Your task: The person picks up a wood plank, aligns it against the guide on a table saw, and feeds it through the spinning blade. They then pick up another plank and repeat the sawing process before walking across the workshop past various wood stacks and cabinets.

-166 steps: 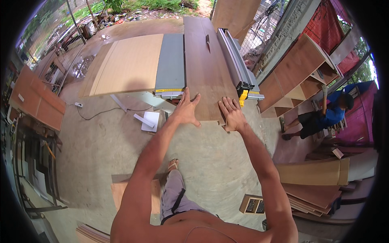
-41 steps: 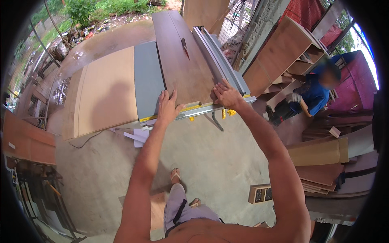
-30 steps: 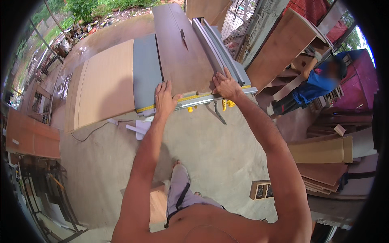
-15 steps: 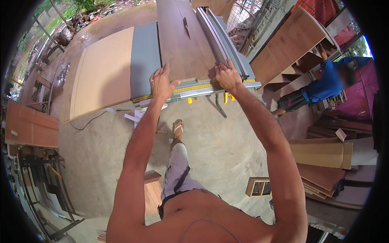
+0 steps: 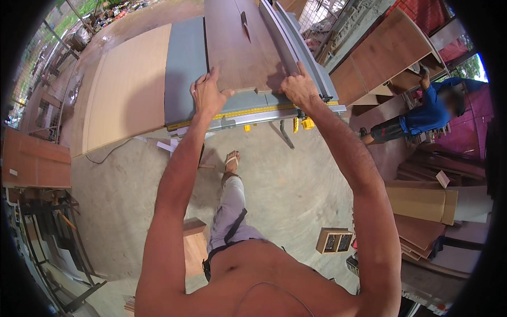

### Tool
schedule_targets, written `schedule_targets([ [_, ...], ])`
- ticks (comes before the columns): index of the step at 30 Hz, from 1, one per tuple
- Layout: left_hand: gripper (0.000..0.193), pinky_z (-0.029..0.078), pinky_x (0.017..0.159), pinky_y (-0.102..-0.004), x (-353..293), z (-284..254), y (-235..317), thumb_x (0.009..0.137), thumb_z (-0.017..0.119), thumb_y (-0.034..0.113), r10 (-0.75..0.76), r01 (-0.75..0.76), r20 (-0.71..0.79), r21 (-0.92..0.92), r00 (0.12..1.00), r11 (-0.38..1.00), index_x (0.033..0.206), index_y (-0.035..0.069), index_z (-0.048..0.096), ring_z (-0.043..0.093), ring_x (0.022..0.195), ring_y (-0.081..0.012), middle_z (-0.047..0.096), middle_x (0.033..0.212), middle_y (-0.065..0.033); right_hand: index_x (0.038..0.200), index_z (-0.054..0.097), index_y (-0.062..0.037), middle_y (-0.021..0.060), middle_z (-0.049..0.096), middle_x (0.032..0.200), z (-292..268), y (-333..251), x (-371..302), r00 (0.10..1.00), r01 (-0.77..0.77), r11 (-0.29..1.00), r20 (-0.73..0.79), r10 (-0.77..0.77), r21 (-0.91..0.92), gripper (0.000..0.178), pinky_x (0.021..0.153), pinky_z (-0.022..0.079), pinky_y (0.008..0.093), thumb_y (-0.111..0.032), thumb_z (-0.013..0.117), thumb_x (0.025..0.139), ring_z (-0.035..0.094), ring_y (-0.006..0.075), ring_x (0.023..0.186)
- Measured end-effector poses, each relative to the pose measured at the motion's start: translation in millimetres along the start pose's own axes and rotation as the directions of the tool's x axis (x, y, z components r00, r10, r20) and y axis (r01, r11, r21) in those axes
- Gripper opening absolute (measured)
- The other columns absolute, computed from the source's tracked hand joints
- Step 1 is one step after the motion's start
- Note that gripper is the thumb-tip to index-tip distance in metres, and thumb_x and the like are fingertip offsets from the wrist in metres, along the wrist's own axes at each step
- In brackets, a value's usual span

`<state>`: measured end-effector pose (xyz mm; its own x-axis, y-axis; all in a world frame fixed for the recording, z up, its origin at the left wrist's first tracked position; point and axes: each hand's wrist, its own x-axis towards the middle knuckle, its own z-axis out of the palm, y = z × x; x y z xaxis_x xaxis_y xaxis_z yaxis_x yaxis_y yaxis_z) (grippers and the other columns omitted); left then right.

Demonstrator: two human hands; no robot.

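A long brown plywood board (image 5: 237, 58) lies on the grey table saw (image 5: 185, 68), its near edge on the tabletop. The saw blade (image 5: 246, 29) stands up through the board, and a cut line runs beyond it. My left hand (image 5: 209, 96) grips the near left corner, fingers along the side and thumb at the near edge. At the near right corner, my right hand (image 5: 300, 89) presses the board with curled fingers, its index finger stretched along the metal rip fence (image 5: 280, 39). The fingertips under that hand are partly hidden.
A pale wooden side panel (image 5: 124, 84) extends the saw table leftward. A yellow-scaled front rail (image 5: 253, 113) crosses the near side. At right, a person in blue (image 5: 428, 105) reaches into a wooden cabinet (image 5: 380, 53). Stacked boards (image 5: 420, 230) and a small wooden box (image 5: 334, 241) stand nearby.
The board has slid farther forward over the saw, away from me, with both hands on it. More grey tabletop shows between its near edge and the front rail.
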<state>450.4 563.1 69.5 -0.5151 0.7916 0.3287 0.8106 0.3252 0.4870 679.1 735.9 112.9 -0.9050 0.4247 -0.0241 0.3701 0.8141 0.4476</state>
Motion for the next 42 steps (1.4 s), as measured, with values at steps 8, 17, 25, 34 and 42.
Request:
schedule_targets([
  [8, 0.092, 0.039, 0.111, -0.0523, 15, 6, -7, 0.074, 0.093, 0.029, -0.002, 0.001, -0.023, -0.024, 1.000, 1.000, 0.155, 0.010, 0.052, 0.063, 0.125, -0.0344, 0.073, 0.127, -0.0162, 0.097, 0.084, -0.0181, 0.0056, 0.077, 0.096, -6, 5, 14, 0.999, -0.043, 0.997, 0.011, 0.043, 0.060, 0.019, 0.115, 0.029, 0.0785, -0.029, 0.068, 0.095, 0.065, 0.0206, 0.121],
  [17, 0.093, 0.036, 0.111, -0.0527, 27, 8, -11, 0.074, 0.094, 0.032, -0.041, 0.040, -0.023, -0.033, 0.999, 0.999, 0.154, 0.007, 0.053, 0.063, 0.127, -0.0334, 0.072, 0.131, -0.0185, 0.104, 0.082, -0.0155, 0.0034, 0.074, 0.112, -5, 9, 28, 0.993, -0.115, 0.988, 0.013, 0.114, 0.108, 0.025, 0.099, 0.047, 0.0652, -0.037, 0.073, 0.093, 0.061, 0.0192, 0.123],
  [25, 0.096, 0.034, 0.111, -0.0512, 31, 6, -10, 0.072, 0.095, 0.035, -0.067, 0.067, -0.004, -0.041, 0.998, 0.997, 0.154, 0.006, 0.054, 0.061, 0.130, -0.0321, 0.071, 0.132, -0.0194, 0.102, 0.082, -0.0170, 0.0006, 0.073, 0.115, -3, 8, 31, 0.989, -0.145, 0.986, -0.012, 0.146, 0.078, 0.025, 0.089, 0.051, 0.0560, -0.039, 0.076, 0.092, 0.062, 0.0174, 0.121],
  [34, 0.095, 0.036, 0.109, -0.0511, 33, 10, -11, 0.073, 0.095, 0.035, -0.066, 0.065, -0.019, -0.030, 0.998, 0.997, 0.154, 0.006, 0.054, 0.064, 0.127, -0.0333, 0.072, 0.131, -0.0210, 0.101, 0.082, -0.0188, -0.0001, 0.077, 0.102, 2, 3, 29, 0.988, -0.151, 0.988, -0.026, 0.152, 0.027, 0.021, 0.087, 0.049, 0.0531, -0.037, 0.076, 0.093, 0.069, 0.0168, 0.108],
  [42, 0.093, 0.027, 0.114, -0.0555, 46, 21, -20, 0.074, 0.094, 0.035, -0.116, 0.117, 0.028, -0.054, 0.993, 0.992, 0.155, 0.013, 0.053, 0.057, 0.135, -0.0292, 0.071, 0.135, -0.0130, 0.095, 0.081, -0.0236, -0.0046, 0.078, 0.085, 17, 6, 39, 0.986, -0.132, 0.989, -0.114, 0.124, -0.070, 0.017, 0.087, 0.047, 0.0525, -0.037, 0.070, 0.097, 0.074, 0.0154, 0.093],
])
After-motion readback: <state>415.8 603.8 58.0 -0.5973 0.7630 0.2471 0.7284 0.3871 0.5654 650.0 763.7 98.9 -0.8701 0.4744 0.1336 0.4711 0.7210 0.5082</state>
